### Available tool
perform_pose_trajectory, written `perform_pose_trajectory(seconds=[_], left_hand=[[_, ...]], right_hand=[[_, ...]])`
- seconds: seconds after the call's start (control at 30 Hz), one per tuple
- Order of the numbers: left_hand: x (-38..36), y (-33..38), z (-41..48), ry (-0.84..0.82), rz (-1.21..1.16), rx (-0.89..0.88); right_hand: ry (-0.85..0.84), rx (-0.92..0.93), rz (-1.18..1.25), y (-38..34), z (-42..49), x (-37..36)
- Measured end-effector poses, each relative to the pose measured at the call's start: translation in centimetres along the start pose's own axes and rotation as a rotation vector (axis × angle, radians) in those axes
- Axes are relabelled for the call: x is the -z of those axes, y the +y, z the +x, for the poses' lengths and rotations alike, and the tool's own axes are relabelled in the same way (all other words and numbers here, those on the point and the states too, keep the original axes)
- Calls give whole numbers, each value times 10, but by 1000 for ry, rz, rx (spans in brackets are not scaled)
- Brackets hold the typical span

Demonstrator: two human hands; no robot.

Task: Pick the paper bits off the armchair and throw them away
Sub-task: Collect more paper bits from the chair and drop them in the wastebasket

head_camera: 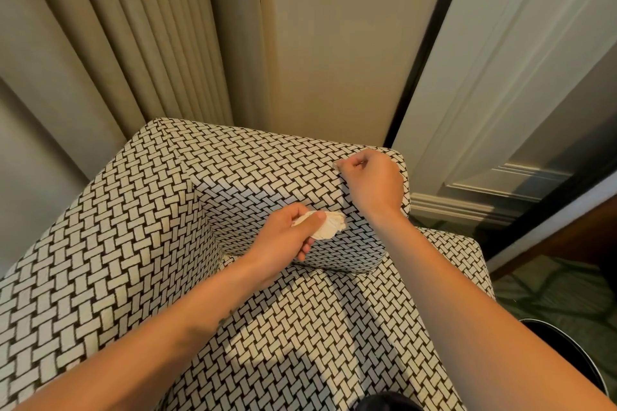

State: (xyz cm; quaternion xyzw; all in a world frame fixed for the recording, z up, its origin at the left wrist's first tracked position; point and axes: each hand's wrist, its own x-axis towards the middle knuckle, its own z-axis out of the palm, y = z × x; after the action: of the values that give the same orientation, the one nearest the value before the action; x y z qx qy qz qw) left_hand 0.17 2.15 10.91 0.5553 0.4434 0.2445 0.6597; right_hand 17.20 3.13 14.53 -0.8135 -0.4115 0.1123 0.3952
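Found left hand (287, 238) curled around a crumpled white paper wad (330, 227), held at the front of the armchair (260, 167) backrest. Noted right hand (374, 183) at the backrest's top right corner, thumb and forefinger pinched on a small pale paper bit (335, 166). Observed dark round bin (576, 355) on the carpet (551, 293), just right of the seat.

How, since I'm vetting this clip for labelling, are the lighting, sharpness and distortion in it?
Head view: warm, dim indoor light; soft arm shadows grey the seat of the armchair; the wide-angle lens bows the curtain folds and the door frame; the left hand, gripping a paper wad, is sharp; the paper bit that the right hand pinches nearly vanishes against the pale weave.
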Motion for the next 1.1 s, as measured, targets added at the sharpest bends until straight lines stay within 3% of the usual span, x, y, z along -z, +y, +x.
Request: perform_pose_trajectory(seconds=[0.37, 0.63, 0.8, 0.9, 0.97, 1.1], left_hand=[[-1, -2, 0, -13, -10, 40], [-4, -3, 0, -33, -36, 59], [-9, -5, -3, -98, -89, 73], [-13, -5, -6, -174, -87, 51], [-17, -6, -11, -207, -50, 40], [-34, -15, -30, -235, 52, 57]], right_hand=[[-2, -22, 52, 2, 1, 8], [-83, -13, 297, 11, -1, 15], [-110, 144, 435, 29, -45, 21], [-186, 207, 360, 46, -76, 13], [-222, 197, 281, 58, -95, 9], [-293, 83, 381, 80, -123, 25]])
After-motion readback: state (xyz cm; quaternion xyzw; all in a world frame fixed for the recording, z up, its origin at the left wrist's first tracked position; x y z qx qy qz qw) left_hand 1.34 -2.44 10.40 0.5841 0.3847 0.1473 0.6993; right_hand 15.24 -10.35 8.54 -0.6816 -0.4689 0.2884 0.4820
